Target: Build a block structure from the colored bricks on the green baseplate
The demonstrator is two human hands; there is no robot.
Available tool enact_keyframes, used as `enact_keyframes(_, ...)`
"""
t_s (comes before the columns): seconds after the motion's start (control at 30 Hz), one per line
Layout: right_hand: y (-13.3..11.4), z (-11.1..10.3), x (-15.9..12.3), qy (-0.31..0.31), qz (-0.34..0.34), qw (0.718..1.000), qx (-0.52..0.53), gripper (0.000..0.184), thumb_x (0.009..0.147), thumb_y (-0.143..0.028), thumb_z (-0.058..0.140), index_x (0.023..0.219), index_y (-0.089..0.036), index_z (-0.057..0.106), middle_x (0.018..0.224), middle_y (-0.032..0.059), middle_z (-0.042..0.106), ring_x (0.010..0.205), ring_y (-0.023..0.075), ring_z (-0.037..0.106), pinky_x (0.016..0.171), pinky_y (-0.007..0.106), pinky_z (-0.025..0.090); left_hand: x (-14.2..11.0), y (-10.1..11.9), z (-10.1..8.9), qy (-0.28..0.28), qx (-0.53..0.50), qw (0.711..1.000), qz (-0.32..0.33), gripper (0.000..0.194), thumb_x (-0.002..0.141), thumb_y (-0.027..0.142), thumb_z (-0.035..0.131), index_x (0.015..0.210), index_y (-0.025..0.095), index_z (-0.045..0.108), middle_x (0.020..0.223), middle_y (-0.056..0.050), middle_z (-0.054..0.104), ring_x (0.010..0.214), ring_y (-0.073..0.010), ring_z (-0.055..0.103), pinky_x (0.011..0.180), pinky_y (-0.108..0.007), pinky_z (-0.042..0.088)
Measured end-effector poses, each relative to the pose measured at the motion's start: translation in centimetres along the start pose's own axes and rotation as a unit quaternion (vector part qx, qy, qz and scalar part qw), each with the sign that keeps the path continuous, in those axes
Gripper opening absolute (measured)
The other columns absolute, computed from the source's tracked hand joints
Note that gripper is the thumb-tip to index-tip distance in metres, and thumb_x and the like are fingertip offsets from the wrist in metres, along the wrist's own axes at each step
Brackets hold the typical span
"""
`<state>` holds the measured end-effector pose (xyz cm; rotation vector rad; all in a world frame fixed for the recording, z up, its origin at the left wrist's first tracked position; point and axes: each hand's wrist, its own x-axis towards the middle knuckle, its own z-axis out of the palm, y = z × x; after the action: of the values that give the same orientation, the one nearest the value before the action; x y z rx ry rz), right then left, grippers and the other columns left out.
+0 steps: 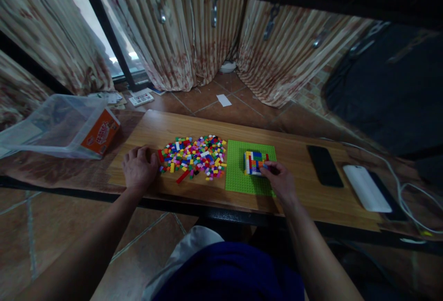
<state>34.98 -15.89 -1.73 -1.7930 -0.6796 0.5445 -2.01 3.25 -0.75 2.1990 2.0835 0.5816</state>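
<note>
- Your built block, a small boxy stack of coloured bricks, sits on the green baseplate, a little right of the plate's middle.
- Your right hand is just beside that block, reaching in from its lower right; thumb and fingers are drawn close together at its right edge. You can't tell from here whether they grip a brick or only touch the block.
- Your left hand rests palm down on the wooden board, fingers loosely bent and slightly parted, with no grasped piece visible. It is well apart from the block.
- Between your left hand and the baseplate spreads the pile of loose bricks; its left edge lies right by your left thumb.
</note>
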Motion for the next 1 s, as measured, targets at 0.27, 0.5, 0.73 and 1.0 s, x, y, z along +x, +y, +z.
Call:
enact_keyframes(0.27, -0.2, 0.0, 0.3, -0.003, 0.011, 1.0, -0.009, 0.046, 0.056, -0.053, 0.082, 0.086, -0.019, 0.071, 0.083, 0.0036, 0.072, 0.075, 0.0178, 0.063, 0.077, 0.036, 0.05, 0.1, -0.2, 0.3, 0.005, 0.013, 1.0, 0.003, 0.047, 0.089, 0.04, 0.044, 0.125, 0.014, 0.061, 0.131, -0.018, 0.057, 0.123, -0.0367, 0.048, 0.105, -0.049, 0.039)
enact_keyframes(0.5, -0.5, 0.1, 0.2, 0.0, 0.02, 1.0, 0.021, 0.048, 0.05, -0.052, 0.084, 0.083, -0.019, 0.071, 0.079, 0.0024, 0.071, 0.073, 0.0174, 0.063, 0.074, 0.035, 0.05, 0.0, -0.2, 0.3, 0.014, 0.003, 1.0, -0.002, 0.047, 0.088, 0.04, 0.046, 0.123, 0.015, 0.062, 0.131, -0.017, 0.058, 0.123, -0.0364, 0.048, 0.104, -0.049, 0.038)
enact_keyframes(0.73, -0.6, -1.3, -0.3, 0.12, 0.013, 0.979, 0.162, 0.034, 0.062, -0.045, 0.08, 0.082, -0.02, 0.069, 0.077, -0.001, 0.068, 0.07, 0.0127, 0.061, 0.068, 0.028, 0.048, 0.0, -0.3, 0.4, 0.018, -0.009, 1.0, 0.001, 0.045, 0.088, 0.037, 0.047, 0.124, 0.015, 0.062, 0.129, -0.017, 0.058, 0.122, -0.0357, 0.049, 0.105, -0.05, 0.038)
enact_keyframes(1.0, -4.1, 1.9, -4.9, 0.049, -0.091, 0.994, 0.013, 0.026, 0.081, -0.046, 0.067, 0.088, -0.021, 0.071, 0.089, 0.0066, 0.072, 0.082, 0.0199, 0.065, 0.079, 0.037, 0.051, -0.2, -0.2, 0.5, 0.021, -0.008, 1.0, 0.001, 0.046, 0.09, 0.038, 0.046, 0.125, 0.014, 0.062, 0.129, -0.016, 0.059, 0.12, -0.0348, 0.05, 0.104, -0.049, 0.04)
